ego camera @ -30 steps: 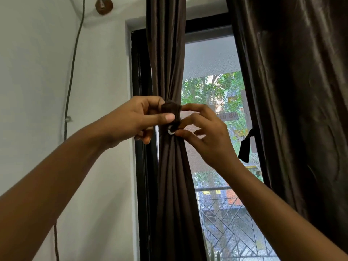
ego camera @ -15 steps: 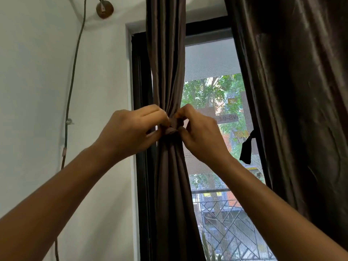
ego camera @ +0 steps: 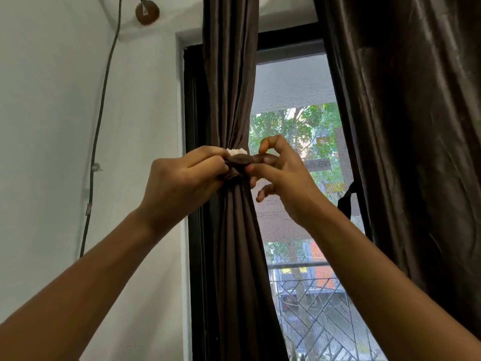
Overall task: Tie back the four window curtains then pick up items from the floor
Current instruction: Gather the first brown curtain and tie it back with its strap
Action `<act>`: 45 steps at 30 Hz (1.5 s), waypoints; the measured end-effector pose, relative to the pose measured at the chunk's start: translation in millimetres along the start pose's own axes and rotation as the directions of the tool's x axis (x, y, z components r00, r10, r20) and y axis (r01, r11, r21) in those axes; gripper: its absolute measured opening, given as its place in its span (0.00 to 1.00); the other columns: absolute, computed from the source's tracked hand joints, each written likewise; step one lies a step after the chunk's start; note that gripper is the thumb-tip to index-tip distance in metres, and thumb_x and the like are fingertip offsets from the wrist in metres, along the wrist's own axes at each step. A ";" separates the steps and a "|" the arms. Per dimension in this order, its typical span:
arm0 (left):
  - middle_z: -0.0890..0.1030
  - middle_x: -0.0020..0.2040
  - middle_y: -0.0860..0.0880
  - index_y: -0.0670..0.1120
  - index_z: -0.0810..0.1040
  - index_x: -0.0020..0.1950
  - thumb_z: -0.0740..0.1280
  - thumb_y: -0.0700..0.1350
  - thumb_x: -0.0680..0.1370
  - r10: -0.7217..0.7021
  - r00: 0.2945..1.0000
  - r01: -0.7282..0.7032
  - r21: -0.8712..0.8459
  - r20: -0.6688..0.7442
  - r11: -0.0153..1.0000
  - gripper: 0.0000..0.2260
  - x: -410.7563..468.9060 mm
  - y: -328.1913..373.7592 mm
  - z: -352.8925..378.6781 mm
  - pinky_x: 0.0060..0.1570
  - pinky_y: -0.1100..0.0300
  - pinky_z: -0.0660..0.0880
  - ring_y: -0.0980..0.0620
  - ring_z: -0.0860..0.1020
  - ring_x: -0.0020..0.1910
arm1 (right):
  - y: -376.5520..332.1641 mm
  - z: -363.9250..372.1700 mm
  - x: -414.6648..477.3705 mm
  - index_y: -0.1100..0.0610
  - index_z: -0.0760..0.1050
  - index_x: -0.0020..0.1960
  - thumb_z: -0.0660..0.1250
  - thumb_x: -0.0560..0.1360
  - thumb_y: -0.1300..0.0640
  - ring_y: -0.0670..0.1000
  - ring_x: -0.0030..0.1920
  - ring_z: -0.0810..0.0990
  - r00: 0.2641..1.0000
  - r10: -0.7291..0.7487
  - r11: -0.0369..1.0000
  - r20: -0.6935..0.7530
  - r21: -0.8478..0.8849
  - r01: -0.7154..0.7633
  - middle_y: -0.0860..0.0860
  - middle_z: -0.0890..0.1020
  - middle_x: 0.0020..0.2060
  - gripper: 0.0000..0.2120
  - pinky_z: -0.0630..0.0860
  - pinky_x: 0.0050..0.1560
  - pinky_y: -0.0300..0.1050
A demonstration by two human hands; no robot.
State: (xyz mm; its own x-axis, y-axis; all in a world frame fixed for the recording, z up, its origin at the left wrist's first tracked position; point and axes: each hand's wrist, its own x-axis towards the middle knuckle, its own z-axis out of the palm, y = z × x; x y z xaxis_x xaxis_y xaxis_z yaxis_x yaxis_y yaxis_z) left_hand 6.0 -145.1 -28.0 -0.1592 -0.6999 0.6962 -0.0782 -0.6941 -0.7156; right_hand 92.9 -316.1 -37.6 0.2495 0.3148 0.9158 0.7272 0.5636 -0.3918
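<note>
A dark brown curtain [ego camera: 231,100] hangs gathered into a narrow bunch at the window's left side. A brown tie-back strap [ego camera: 239,160] with a white patch on its end wraps the bunch at its waist. My left hand [ego camera: 182,183] pinches the strap's left end against the curtain. My right hand [ego camera: 278,175] pinches the strap's right end between thumb and forefinger, its other fingers spread. A second brown curtain [ego camera: 406,126] hangs loose on the right, with a dark strap [ego camera: 346,201] dangling at its left edge.
The black window frame [ego camera: 194,178] stands behind the gathered curtain, with a mesh screen and a metal grille [ego camera: 317,308] outside. A grey cable [ego camera: 100,105] runs down the white wall on the left from a round brown mount [ego camera: 147,11].
The strap's end has come up and folded over, showing its white patch. My right hand's fingers have spread apart, and both hands sit slightly lower on the bunch than a second ago.
</note>
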 end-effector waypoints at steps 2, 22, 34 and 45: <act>0.85 0.48 0.42 0.37 0.81 0.42 0.70 0.42 0.76 0.012 1.000 -0.012 -0.006 0.000 1.000 0.08 -2.6 -2.7 3.1 0.36 0.59 0.80 0.45 0.83 0.37 | 0.7 -4.4 -2.3 0.51 0.67 0.47 0.66 0.71 0.63 0.48 0.31 0.76 0.994 0.108 0.974 0.011 0.197 -0.108 0.54 0.79 0.40 0.11 0.69 0.25 0.39; 0.69 0.43 0.59 0.49 0.72 0.49 0.58 0.48 0.77 -0.424 0.899 0.438 -0.187 0.108 0.880 0.05 -31.6 35.6 55.9 0.26 0.59 0.70 0.55 0.70 0.31 | 17.5 -26.0 28.1 0.57 0.73 0.51 0.61 0.80 0.58 0.46 0.28 0.73 0.917 0.111 0.908 -0.383 -0.336 -0.251 0.52 0.77 0.41 0.03 0.68 0.22 0.36; 0.64 0.26 0.57 0.52 0.63 0.38 0.53 0.51 0.80 -0.497 0.852 0.507 -0.026 0.166 0.861 0.10 -42.7 27.7 47.2 0.26 0.69 0.55 0.58 0.65 0.22 | 36.2 -31.4 22.5 0.56 0.68 0.54 0.57 0.81 0.54 0.51 0.38 0.79 0.963 -0.234 0.566 -0.135 -0.824 0.022 0.51 0.81 0.40 0.06 0.73 0.37 0.46; 0.66 0.25 0.57 0.52 0.67 0.37 0.51 0.58 0.77 -0.570 0.779 0.572 0.074 0.262 0.817 0.14 -56.5 33.8 44.9 0.26 0.65 0.56 0.59 0.67 0.24 | 51.0 -36.0 31.0 0.54 0.68 0.54 0.57 0.80 0.48 0.58 0.43 0.78 0.985 0.083 0.529 -0.153 -0.831 -0.174 0.55 0.81 0.47 0.09 0.76 0.45 0.53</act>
State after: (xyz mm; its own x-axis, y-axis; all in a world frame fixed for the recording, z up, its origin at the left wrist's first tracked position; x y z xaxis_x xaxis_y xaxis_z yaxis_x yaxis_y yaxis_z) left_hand 56.5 -136.6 -89.0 0.1782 -0.1939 0.9647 -0.0824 -0.9799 -0.1817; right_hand 160.8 -305.2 -26.0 0.4038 0.2397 0.8829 0.8726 -0.3909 -0.2929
